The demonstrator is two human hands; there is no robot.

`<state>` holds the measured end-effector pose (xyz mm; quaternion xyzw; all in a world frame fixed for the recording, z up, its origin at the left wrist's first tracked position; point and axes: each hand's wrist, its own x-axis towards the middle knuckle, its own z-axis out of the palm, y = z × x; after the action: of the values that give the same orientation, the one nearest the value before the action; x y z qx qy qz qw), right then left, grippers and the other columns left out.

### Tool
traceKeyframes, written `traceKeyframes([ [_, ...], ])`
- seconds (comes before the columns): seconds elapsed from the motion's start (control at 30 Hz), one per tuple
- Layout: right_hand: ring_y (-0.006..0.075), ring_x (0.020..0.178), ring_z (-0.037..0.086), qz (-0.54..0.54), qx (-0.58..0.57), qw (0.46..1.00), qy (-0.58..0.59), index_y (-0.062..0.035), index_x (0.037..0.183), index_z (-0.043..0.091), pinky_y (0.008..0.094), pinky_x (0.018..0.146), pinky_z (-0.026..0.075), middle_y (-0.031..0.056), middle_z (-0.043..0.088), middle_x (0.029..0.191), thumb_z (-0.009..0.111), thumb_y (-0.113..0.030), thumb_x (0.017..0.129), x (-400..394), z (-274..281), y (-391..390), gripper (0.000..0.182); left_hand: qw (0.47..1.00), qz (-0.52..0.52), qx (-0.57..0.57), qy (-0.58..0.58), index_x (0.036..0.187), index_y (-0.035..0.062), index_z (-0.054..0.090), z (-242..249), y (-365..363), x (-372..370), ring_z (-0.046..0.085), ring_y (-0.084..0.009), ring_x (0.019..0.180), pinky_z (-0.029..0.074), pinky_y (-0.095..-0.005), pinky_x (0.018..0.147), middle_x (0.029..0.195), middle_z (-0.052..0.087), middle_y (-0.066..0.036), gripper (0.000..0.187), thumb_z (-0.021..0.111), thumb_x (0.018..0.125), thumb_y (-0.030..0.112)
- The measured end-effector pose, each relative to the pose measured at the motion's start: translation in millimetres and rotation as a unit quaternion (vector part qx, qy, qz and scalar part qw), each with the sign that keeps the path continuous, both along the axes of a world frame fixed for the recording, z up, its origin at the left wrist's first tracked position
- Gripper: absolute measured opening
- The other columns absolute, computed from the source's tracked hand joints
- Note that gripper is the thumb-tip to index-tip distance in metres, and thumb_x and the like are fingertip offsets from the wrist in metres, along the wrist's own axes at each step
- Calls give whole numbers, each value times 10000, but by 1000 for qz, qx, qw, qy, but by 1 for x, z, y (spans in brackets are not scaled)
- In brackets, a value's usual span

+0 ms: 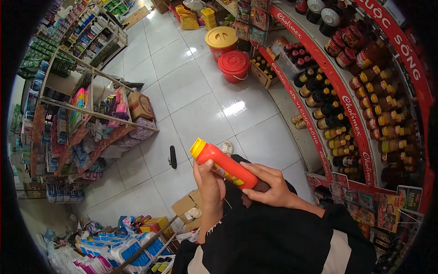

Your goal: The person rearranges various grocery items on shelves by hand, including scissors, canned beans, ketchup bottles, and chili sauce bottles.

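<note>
A red plastic bottle (228, 166) with a yellow cap and a yellow label is held tilted in front of my body, cap toward the upper left. My left hand (210, 185) is closed around its cap end, the thumb lying on the side below the cap. At the base, my right hand (273, 186) is closed on a dark brown cloth (261, 186) pressed against the bottle. My palm and fingers partly cover the label.
To the right, shelves with red Cholimex edging (351, 114) hold several rows of sauce bottles. A red lidded bucket (233, 64) stands on the tiled floor ahead. On the left is a rack of packaged goods (91, 114); an opened cardboard box (186, 205) lies near my left forearm.
</note>
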<state>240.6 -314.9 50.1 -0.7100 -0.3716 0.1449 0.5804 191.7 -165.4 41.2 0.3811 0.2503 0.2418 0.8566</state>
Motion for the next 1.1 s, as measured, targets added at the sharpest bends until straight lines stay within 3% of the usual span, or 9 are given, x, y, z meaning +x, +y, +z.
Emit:
traceKeyframes([
  [0.2, 245, 923, 585, 6, -7, 999, 45, -9, 1168, 487, 304, 789, 456, 161, 564, 1065, 681, -104, 660, 0, 1, 1, 552, 1000, -17, 3, 12, 1083, 22, 386, 2, 2, -1, 545, -231, 881, 447, -346, 787, 989, 514, -125, 393, 516, 773, 226],
  [0.3, 225, 959, 572, 1, 9, 998, 70, -3, 1169, 483, 308, 821, 440, 162, 558, 1081, 683, -108, 669, 1, -4, 1, 548, 992, -22, -108, -57, 1102, 36, 382, -2, 8, 0, 520, -213, 937, 427, -331, 816, 1002, 503, -109, 408, 520, 775, 236],
  [0.4, 201, 986, 555, 2, 12, 991, 133, 6, 1171, 478, 308, 844, 425, 168, 551, 1095, 685, -110, 682, 3, -6, 0, 544, 998, -7, -50, -30, 1099, 45, 414, 9, 2, 5, 539, -210, 885, 430, -352, 807, 932, 512, -83, 384, 516, 784, 239],
  [0.6, 187, 991, 544, 21, 14, 968, 250, 18, 1169, 474, 296, 853, 413, 166, 549, 1097, 686, -115, 694, 1, -2, -4, 536, 998, -3, 59, 24, 1101, 42, 404, 14, -5, 2, 525, -155, 861, 440, -285, 764, 951, 517, -64, 433, 601, 717, 80],
  [0.7, 211, 927, 570, 9, -17, 989, 145, -53, 1188, 483, 301, 835, 418, 142, 571, 1063, 662, -199, 712, -6, -7, -11, 529, 1000, 18, 12, 1, 1039, 35, 466, 4, -10, 0, 533, -148, 826, 455, -273, 726, 902, 526, -52, 319, 591, 761, 129],
  [0.73, 153, 977, 527, 20, -37, 990, 138, -13, 1206, 453, 277, 852, 405, 106, 561, 1072, 660, -133, 735, -5, 7, -15, 529, 1000, 6, 4, -3, 1057, 36, 456, -1, -14, 1, 534, -153, 828, 461, -282, 723, 906, 526, -55, 320, 576, 780, 143],
  [0.9, 165, 899, 571, -36, -35, 990, 134, -41, 1210, 458, 270, 808, 429, 118, 587, 1030, 642, -134, 745, -10, 4, -46, 509, 999, -32, 21, -17, 1075, 44, 450, -18, -42, 13, 533, -170, 840, 453, -310, 760, 925, 517, -48, 331, 503, 851, 283],
  [1.0, 113, 771, 574, -64, 77, 931, 351, -62, 1216, 457, 241, 721, 456, 90, 607, 936, 615, -122, 776, -12, -3, -63, 471, 994, -51, -51, -88, 1112, 38, 442, -8, -65, 19, 518, -163, 912, 429, -311, 813, 975, 518, -63, 359, 492, 857, 287],
  [1.1, 85, 716, 563, -145, 157, 944, 252, -46, 1202, 466, 235, 673, 470, 37, 616, 855, 626, -110, 774, -2, -9, -73, 461, 992, -70, -42, -94, 1164, 37, 407, -8, -86, 32, 496, -172, 988, 397, -306, 867, 1082, 492, -85, 393, 488, 859, 271],
])
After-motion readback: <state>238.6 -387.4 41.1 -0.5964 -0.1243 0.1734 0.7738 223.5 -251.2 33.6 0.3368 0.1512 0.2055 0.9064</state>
